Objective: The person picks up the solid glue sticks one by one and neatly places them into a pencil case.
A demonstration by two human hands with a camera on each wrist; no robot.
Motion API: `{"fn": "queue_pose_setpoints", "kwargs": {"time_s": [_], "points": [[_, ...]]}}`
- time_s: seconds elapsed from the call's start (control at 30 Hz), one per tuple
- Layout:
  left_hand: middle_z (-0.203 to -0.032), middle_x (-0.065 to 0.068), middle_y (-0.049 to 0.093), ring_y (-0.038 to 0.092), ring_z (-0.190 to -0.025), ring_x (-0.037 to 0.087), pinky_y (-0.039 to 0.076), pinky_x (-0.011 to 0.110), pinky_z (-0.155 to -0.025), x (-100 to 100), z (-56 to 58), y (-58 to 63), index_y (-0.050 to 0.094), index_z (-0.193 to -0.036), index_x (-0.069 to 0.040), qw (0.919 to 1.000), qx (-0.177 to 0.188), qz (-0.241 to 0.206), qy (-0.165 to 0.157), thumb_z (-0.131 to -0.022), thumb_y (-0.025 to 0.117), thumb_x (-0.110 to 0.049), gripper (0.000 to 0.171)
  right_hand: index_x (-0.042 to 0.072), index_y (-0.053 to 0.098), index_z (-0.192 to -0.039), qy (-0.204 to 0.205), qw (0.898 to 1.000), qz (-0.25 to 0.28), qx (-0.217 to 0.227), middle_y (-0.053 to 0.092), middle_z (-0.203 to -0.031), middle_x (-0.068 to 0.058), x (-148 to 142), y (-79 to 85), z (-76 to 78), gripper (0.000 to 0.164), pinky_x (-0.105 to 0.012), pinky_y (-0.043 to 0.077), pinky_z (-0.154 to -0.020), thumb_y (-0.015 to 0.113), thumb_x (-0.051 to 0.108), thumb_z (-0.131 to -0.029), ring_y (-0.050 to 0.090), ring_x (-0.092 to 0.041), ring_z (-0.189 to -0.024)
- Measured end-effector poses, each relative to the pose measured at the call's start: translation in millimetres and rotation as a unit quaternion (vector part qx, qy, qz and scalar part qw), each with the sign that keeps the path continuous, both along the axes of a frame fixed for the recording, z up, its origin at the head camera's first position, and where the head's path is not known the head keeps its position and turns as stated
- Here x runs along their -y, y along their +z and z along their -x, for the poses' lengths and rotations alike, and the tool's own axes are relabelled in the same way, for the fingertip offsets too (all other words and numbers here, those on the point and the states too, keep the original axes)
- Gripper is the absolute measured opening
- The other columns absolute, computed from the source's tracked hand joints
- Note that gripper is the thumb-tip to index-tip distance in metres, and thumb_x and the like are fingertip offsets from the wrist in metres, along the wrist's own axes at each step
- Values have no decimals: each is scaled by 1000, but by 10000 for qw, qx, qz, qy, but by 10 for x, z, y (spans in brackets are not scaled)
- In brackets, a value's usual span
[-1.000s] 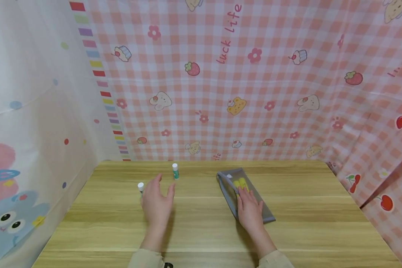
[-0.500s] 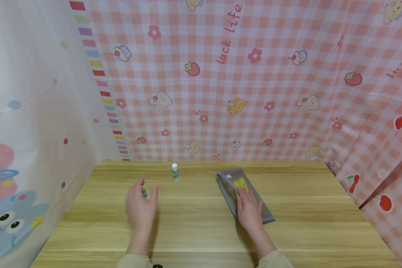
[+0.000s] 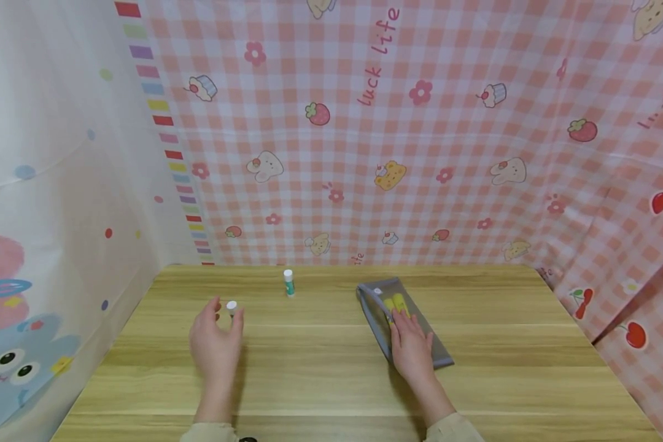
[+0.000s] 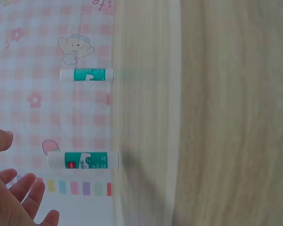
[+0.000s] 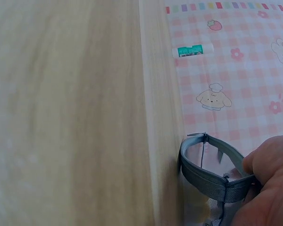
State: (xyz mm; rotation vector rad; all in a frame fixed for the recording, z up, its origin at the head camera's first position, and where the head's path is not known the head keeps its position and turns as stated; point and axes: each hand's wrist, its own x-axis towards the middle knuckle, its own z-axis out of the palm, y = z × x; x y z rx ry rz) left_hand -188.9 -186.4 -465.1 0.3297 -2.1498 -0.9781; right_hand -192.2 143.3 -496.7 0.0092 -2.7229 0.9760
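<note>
My left hand (image 3: 215, 341) is at the left of the table, thumb and fingers spread around a white-capped glue stick (image 3: 232, 305) that stands upright. In the left wrist view, a gap shows between the fingers (image 4: 23, 193) and that green-and-white stick. Farther back stands a second glue stick (image 3: 290, 285). On the right, a grey mesh zipper pouch (image 3: 441, 355) lies with its mouth gaping toward the left. My right hand (image 3: 411, 344) lies over it and pinches its rim, thumb at the opening in the right wrist view. Yellow tubes (image 3: 399, 301) show through the mesh.
The wood-grain table (image 3: 320, 380) ends at the back against a pink checked curtain (image 3: 353, 141). A white printed curtain (image 3: 61, 202) hangs along the left side.
My left hand has moved left and its opening now frames the nearer glue stick, whose cap shows between thumb and fingers. The right hand and pouch stay where they were.
</note>
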Motion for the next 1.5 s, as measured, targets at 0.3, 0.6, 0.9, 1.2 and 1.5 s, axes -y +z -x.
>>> {"fn": "queue_pose_setpoints", "kwargs": {"time_s": [0.3, 0.6, 0.9, 1.2, 1.5], "points": [[-120, 27, 61, 58, -107, 44, 45, 56, -93, 90, 14, -30, 55, -130, 7, 9976, 354, -588, -99, -88, 74, -15, 51, -1, 53, -139, 13, 10000, -4, 54, 46, -144, -24, -2, -6, 0, 39, -78, 14, -105, 46, 13, -104, 35, -48, -136], [-123, 29, 59, 56, -110, 45, 44, 54, -97, 156, 47, -73, 52, -133, 8, 9909, 611, -1165, -286, -89, 75, -16, 55, -1, 53, -140, 22, 10000, -46, 27, 46, -144, -24, -5, -4, 12, 39, -78, 14, -105, 45, 14, -104, 35, -48, -136], [-124, 30, 58, 55, -113, 45, 44, 52, -100, 209, 89, -126, 49, -136, 8, 9825, 865, -1598, -416, -91, 73, -22, 60, -1, 53, -139, 62, 9999, -82, 18, 47, -144, -25, -4, -7, 16, 39, -79, 15, -105, 45, 13, -104, 36, -48, -136], [-128, 29, 56, 54, -117, 44, 44, 51, -102, 199, 140, -139, 48, -137, 8, 9732, 1156, -1916, -534, -91, 71, -21, 59, 0, 54, -138, 51, 10000, -40, -21, 47, -143, -25, 4, -9, 19, 38, -79, 15, -105, 46, 12, -103, 36, -49, -135], [-130, 30, 55, 53, -119, 44, 44, 48, -103, 202, 214, -170, 46, -139, 8, 9596, 1277, -2412, -684, -90, 71, -16, 60, 0, 55, -138, 51, 10000, -68, 13, 47, -143, -25, 5, -22, 19, 38, -78, 15, -105, 47, 12, -103, 36, -48, -136]]}}
